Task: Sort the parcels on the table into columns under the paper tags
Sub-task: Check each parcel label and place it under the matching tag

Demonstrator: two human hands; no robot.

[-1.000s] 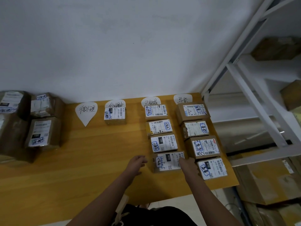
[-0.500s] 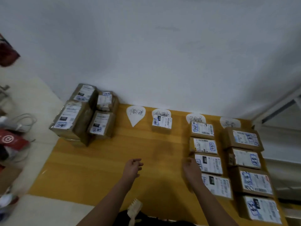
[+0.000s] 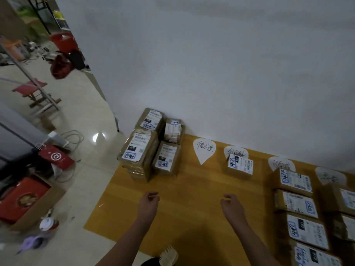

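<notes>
Parcels: most sit in neat columns on the table [image 3: 192, 189]; four more wait in a pile [image 3: 151, 148] at the far left corner.
Tags: four paper tags lie along the far edge, by the wall.
First tag [image 3: 204, 150]: nothing is under it yet.
Second tag [image 3: 236, 152]: one box [image 3: 240, 166] is under it, covering the tag's lower part.
Third tag [image 3: 281, 163]: a column [image 3: 299, 214] of four boxes runs from it toward the near edge.
Fourth tag [image 3: 330, 175]: a column [image 3: 345, 208] is under it at the right edge, but the picture cuts it off, so I cannot count it.
My left hand [image 3: 148, 203]: over bare wood near the pile, fingers loosely curled, holding nothing.
My right hand [image 3: 231, 205]: over bare wood in the middle, fingers loosely curled too, holding nothing.
Done: I think more than half, since two columns look full.
Left: the four boxes in the pile have no column yet.
Next: I would reach for the pile, read a blue mark, and put that box under its tag.
</notes>
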